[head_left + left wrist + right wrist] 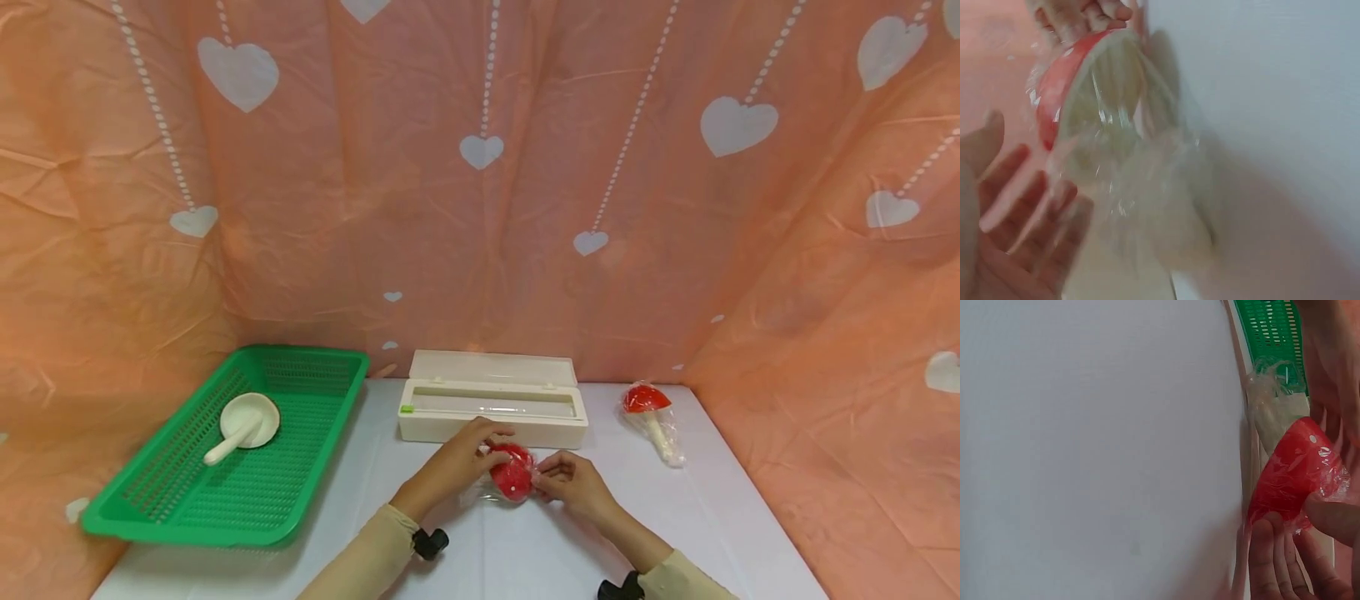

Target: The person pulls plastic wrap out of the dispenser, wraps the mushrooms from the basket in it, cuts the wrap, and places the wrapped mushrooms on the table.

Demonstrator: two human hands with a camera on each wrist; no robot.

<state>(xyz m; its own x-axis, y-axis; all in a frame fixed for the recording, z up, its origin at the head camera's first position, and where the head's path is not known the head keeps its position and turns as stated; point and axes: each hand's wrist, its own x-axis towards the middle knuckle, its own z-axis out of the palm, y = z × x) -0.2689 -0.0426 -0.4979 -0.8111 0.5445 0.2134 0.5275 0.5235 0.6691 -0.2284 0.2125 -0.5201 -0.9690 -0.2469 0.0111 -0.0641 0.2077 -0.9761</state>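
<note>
A toy mushroom (pixel 513 481) with a white-dotted red cap and a pale stem is wrapped in clear plastic film, in front of the white box. My right hand (pixel 576 485) pinches the film-covered cap (pixel 1294 469) at its edge between thumb and fingers. On the other side, my left hand (pixel 459 461) is beside the mushroom. In the left wrist view its fingers (pixel 1029 219) are spread and loosely bent, close to the film. Whether they touch it I cannot tell. Crumpled film covers the stem (pixel 1172 219), which is blurred there.
Behind the hands stands a white cling film box (pixel 491 429), lid raised, a roll inside. To the right lies another film-wrapped red-capped mushroom (pixel 651 421). At left, a green basket (pixel 318 492) holds a mushroom (pixel 251 421) showing its pale underside. A heart-patterned orange cloth (pixel 480 250) surrounds the table.
</note>
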